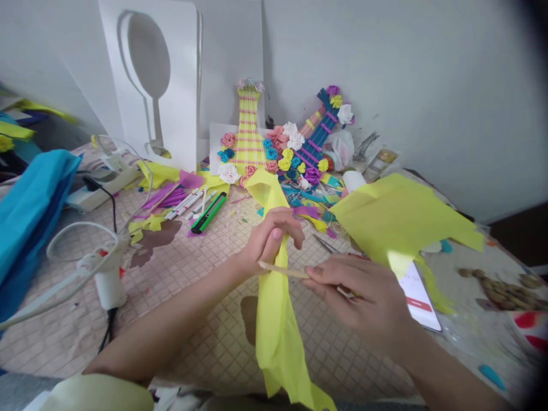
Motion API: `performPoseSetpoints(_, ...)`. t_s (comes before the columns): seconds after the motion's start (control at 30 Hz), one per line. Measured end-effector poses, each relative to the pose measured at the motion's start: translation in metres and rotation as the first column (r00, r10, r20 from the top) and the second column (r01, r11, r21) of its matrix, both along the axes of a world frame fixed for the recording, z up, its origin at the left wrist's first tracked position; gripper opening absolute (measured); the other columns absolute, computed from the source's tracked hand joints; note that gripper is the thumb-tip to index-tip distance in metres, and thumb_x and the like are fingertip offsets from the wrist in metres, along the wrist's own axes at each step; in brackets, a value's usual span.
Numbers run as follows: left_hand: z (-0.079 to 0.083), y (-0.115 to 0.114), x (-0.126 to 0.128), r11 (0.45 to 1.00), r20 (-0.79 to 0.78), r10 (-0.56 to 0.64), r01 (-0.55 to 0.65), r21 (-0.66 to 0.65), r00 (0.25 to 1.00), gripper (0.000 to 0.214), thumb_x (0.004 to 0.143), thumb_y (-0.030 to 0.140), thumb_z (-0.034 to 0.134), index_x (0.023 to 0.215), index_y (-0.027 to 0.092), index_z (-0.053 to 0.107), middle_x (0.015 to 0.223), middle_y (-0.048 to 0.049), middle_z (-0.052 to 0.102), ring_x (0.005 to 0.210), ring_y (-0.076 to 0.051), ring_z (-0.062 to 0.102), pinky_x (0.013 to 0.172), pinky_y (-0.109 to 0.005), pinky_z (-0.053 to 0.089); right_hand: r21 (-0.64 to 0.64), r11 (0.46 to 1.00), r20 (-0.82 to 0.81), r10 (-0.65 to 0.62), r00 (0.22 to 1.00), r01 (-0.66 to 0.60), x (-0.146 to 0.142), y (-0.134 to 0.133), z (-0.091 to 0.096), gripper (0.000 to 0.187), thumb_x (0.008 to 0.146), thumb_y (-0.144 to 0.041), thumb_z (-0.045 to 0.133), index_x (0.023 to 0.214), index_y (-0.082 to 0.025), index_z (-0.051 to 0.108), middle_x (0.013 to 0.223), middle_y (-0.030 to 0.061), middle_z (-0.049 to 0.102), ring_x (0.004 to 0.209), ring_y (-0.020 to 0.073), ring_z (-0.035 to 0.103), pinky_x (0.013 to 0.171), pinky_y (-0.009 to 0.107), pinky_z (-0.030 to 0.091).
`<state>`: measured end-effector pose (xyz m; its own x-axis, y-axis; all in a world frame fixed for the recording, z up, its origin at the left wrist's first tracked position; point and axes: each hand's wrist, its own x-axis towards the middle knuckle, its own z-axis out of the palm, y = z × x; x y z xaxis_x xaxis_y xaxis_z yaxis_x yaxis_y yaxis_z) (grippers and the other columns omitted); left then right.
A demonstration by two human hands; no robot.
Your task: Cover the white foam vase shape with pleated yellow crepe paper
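My left hand is closed around a long strip of yellow crepe paper, which spreads above the fist and hangs down toward the table's near edge. My right hand pinches a thin pale wooden stick. The stick lies across the front of the yellow strip, its far tip close to the base of my left thumb. Whether the stick presses on the paper, I cannot tell. Right of my hands lies a larger sheet of yellow paper, near a pair of scissors partly hidden by my right hand.
Two decorated paper guitars, one yellow and one blue, stand at the back. A green utility knife lies left of centre. White cables and an adapter occupy the left. A lit phone and a nut pile are right.
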<state>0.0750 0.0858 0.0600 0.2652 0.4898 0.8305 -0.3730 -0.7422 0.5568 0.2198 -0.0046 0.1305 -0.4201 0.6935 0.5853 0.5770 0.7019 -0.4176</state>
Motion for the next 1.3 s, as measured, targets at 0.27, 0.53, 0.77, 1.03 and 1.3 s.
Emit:
performPoseSetpoints(0.27, 0.004, -0.003, -0.002, 0.999, -0.030, 0.040, -0.041, -0.011, 0.999, 0.031, 0.094, 0.033, 0.022, 0.106, 0.016, 0.044, 0.077, -0.0048, 0.065, 0.086, -0.019, 0.062, 0.090, -0.044, 0.037, -0.369, 0.927, 0.059, -0.043, 0.997, 0.062, -0.001, 0.009, 0.008, 0.026, 0.084, -0.020, 0.048, 0.059, -0.017, 0.053, 0.054, -0.0048, 0.053, 0.052, 0.0056, 0.049, 0.051, 0.018, 0.036)
performPoseSetpoints(0.53, 0.003, 0.003, -0.001, 0.997, 0.087, 0.046, -0.040, -0.063, 0.995, 0.025, 0.092, 0.033, 0.029, 0.096, 0.019, 0.049, 0.089, -0.0077, 0.063, 0.097, -0.022, 0.057, 0.089, -0.047, 0.039, -0.746, 0.663, 0.020, 0.123, 0.992, -0.067, 0.004, 0.025, 0.013, 0.037, 0.092, -0.037, 0.032, 0.068, -0.017, 0.052, 0.050, -0.0048, 0.047, 0.048, 0.0068, 0.044, 0.049, 0.019, 0.035)
performPoseSetpoints(0.77, -0.002, 0.011, -0.002, 0.992, 0.042, 0.123, -0.122, -0.012, 0.992, 0.033, 0.092, 0.030, 0.027, 0.075, 0.017, 0.052, 0.077, -0.0059, 0.060, 0.084, -0.019, 0.056, 0.091, -0.045, 0.035, -0.620, 0.783, -0.076, 0.002, 0.997, -0.049, 0.007, 0.029, 0.009, 0.018, 0.087, -0.032, 0.047, 0.076, -0.018, 0.051, 0.060, -0.0041, 0.053, 0.054, 0.0072, 0.049, 0.051, 0.018, 0.037)
performPoseSetpoints(1.03, 0.000, 0.010, -0.005, 0.995, -0.014, 0.096, -0.096, -0.005, 0.995, 0.037, 0.092, 0.031, 0.024, 0.073, 0.016, 0.053, 0.072, -0.0058, 0.057, 0.079, -0.018, 0.055, 0.090, -0.045, 0.036, -0.441, 0.893, 0.014, -0.097, 0.995, 0.093, 0.006, 0.042, 0.004, 0.019, 0.084, -0.018, 0.048, 0.068, -0.016, 0.058, 0.061, -0.0027, 0.055, 0.058, 0.0079, 0.049, 0.053, 0.019, 0.037)
performPoseSetpoints(1.3, -0.003, 0.011, -0.006, 0.994, -0.016, 0.112, -0.113, -0.006, 0.994, 0.036, 0.092, 0.030, 0.025, 0.073, 0.017, 0.052, 0.070, -0.0047, 0.057, 0.077, -0.017, 0.055, 0.090, -0.044, 0.037, -0.164, 0.983, -0.033, -0.086, 0.996, 0.079, 0.005, 0.013, 0.008, 0.004, 0.081, -0.022, 0.056, 0.080, -0.020, 0.060, 0.072, -0.0006, 0.063, 0.060, 0.0095, 0.055, 0.056, 0.021, 0.044)
